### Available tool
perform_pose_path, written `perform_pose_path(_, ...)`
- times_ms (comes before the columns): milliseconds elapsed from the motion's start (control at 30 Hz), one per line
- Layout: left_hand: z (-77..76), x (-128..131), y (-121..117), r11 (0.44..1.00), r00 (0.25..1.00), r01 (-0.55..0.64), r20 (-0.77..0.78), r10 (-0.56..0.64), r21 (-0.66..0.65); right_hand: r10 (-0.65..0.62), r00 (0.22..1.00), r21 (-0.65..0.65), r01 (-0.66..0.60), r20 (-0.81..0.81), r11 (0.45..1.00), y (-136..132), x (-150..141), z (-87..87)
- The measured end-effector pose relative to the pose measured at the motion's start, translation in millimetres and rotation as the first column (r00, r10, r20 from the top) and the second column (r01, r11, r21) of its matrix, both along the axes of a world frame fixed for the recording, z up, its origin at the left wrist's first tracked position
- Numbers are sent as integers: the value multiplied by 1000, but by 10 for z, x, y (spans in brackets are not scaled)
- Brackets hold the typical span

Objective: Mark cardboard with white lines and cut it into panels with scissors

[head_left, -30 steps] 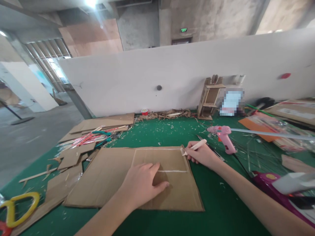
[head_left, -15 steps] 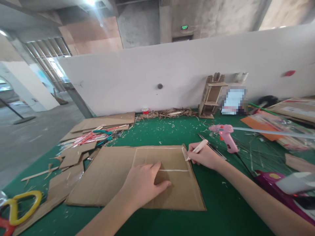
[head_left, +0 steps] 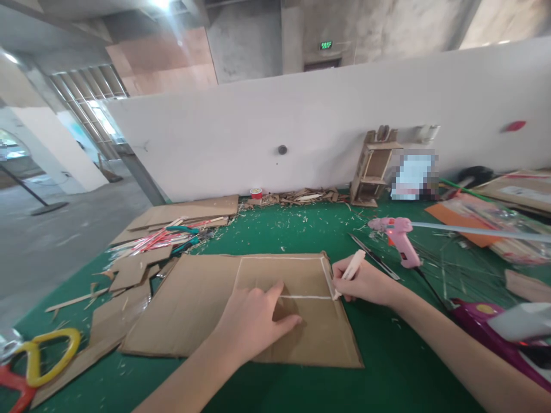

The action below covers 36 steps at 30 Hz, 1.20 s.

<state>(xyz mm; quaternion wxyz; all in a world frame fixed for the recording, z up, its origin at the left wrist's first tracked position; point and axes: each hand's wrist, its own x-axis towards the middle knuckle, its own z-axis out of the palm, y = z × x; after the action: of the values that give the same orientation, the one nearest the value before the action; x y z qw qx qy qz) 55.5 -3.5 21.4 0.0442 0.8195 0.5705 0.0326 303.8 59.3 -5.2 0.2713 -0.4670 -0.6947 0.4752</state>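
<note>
A brown cardboard sheet (head_left: 189,310) lies flat on the green table, with white lines forming a rectangle on its upper right part. My left hand (head_left: 253,318) rests open on the sheet, fingers spread, covering part of the lower line. Gripped in my right hand (head_left: 365,281) is a white marker (head_left: 354,265), slanted, its tip at the sheet's right edge where the lower white line ends. A white line runs down that edge from the top corner to the tip. Right of the hand lies a slim pointed metal tool (head_left: 374,257), perhaps tweezers.
A pink glue gun (head_left: 400,236) with a cable sits at the right, near a purple device (head_left: 482,318). Yellow-and-red-handled scissors (head_left: 54,355), cardboard scraps (head_left: 114,315) and teal-handled pliers (head_left: 185,244) lie left. Behind stands a small cardboard shelf (head_left: 373,166) by the white partition (head_left: 215,137).
My right hand has moved the marker down along the sheet's right edge, lengthening the white line to the lower line. My left hand stays in place on the sheet.
</note>
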Motion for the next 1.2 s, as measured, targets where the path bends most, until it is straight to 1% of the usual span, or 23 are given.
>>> perform_pose_path(67,-3,-1,0,1000,1000,2,-4,-2,3,-42,996,2,42,-81,999,3,-5,-3)
perform_pose_path(167,-14,-8,1,1000,1000,2,-4,-2,-2,-208,950,55,226,-233,973,-27,-27,-4)
perform_pose_path(233,-23,-13,3,1000,1000,2,-3,-2,-14,-268,932,74,294,-245,953,-106,-42,4)
perform_pose_path(267,-28,-16,5,1000,1000,3,-3,-3,-16,-267,939,74,288,-214,955,-166,-47,10)
perform_pose_path(367,-46,-24,9,1000,1000,12,3,-12,-6,-215,972,49,220,-96,974,-373,-43,24)
perform_pose_path(467,-57,-28,13,1000,1000,2,-2,-2,4,-180,983,100,182,-29,978,-502,-20,3)
perform_pose_path(567,-54,-31,16,1000,1000,-3,4,3,-13,-235,971,145,228,36,963,-505,-5,-43)
perform_pose_path(633,-50,-32,16,1000,1000,-3,9,3,-19,-278,958,129,268,65,955,-479,-9,-65)
perform_pose_path(700,-46,-33,18,1000,1000,-1,7,2,-15,-286,955,112,276,83,954,-462,-20,-71)
perform_pose_path(933,-27,-27,19,1000,1000,7,-3,-7,-10,-269,952,144,248,145,958,-455,-34,-72)
perform_pose_path(1100,-17,-24,14,1000,1000,5,15,-5,-22,-182,964,143,156,193,977,-468,0,-40)
perform_pose_path(1200,-24,-23,16,1000,1000,3,15,-3,-19,-179,969,123,159,173,979,-483,-1,-17)
